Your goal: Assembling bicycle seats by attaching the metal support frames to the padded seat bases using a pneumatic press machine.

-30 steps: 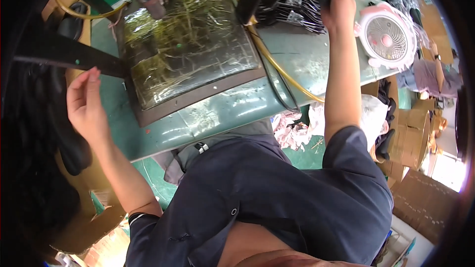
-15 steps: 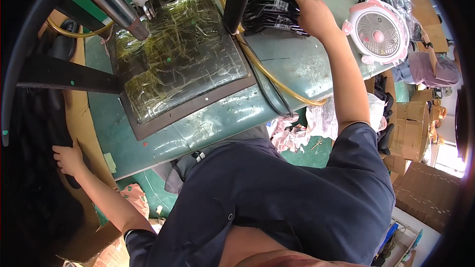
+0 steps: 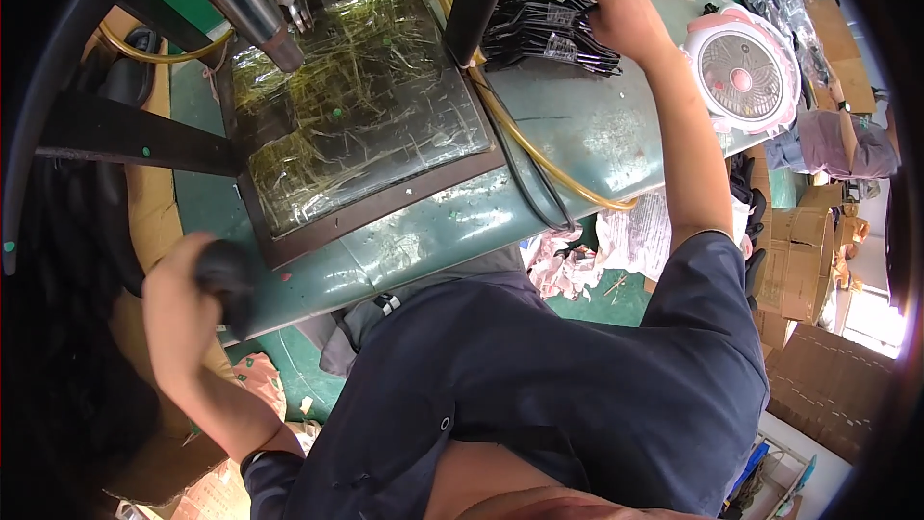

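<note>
My left hand (image 3: pixel 181 303) is closed around a rounded black padded piece (image 3: pixel 223 287), held over the left front corner of the green table; motion blurs it, and its exact kind does not show. At the far right of the table lies a stack of thin, glossy black pieces (image 3: pixel 549 24) with bent edges. My right hand (image 3: pixel 626 14) has its fingers curled on the right end of that stack; whether one piece is separated from the others cannot be seen.
A metal press rod (image 3: pixel 260 24) hangs over a tape-covered black pad (image 3: pixel 366 116). Dark frame bars (image 3: pixel 144 140) and a yellow hose (image 3: pixel 520 140) surround it. A pink-and-white fan (image 3: pixel 741 77) stands at right. Left is a cardboard box (image 3: pixel 154 212) of black pieces. Another person (image 3: pixel 837 140) is far right.
My left hand has come up out of the box and moved right with a black padded piece. My right hand has shifted slightly at the stack's end, which looks more spread.
</note>
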The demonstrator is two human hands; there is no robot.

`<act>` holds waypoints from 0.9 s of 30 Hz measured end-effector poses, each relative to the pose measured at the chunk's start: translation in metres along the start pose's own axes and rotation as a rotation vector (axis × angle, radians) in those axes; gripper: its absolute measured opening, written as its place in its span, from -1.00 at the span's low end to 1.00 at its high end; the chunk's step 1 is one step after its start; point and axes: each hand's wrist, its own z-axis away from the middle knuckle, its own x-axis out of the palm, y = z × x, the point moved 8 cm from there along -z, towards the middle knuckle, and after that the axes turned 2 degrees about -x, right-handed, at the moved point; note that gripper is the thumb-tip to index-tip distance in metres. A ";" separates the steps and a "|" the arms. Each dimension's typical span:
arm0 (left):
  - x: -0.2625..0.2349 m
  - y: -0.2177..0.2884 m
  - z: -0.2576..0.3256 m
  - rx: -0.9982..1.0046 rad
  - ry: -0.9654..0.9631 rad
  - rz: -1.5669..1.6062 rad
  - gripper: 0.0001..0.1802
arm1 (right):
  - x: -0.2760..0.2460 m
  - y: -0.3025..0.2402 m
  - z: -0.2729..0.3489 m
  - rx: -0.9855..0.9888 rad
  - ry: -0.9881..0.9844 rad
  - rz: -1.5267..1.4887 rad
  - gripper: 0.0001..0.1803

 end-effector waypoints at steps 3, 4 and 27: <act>0.048 0.083 -0.026 0.277 -0.202 0.042 -0.53 | -0.025 -0.013 -0.018 0.042 -0.270 0.275 -0.50; 0.059 0.098 -0.031 0.334 -0.168 0.010 -0.53 | -0.037 -0.015 -0.018 0.054 -0.178 0.239 -0.42; 0.132 0.016 -0.024 0.002 0.598 0.890 -0.70 | -0.003 -0.261 0.044 0.022 -0.073 -0.881 -0.21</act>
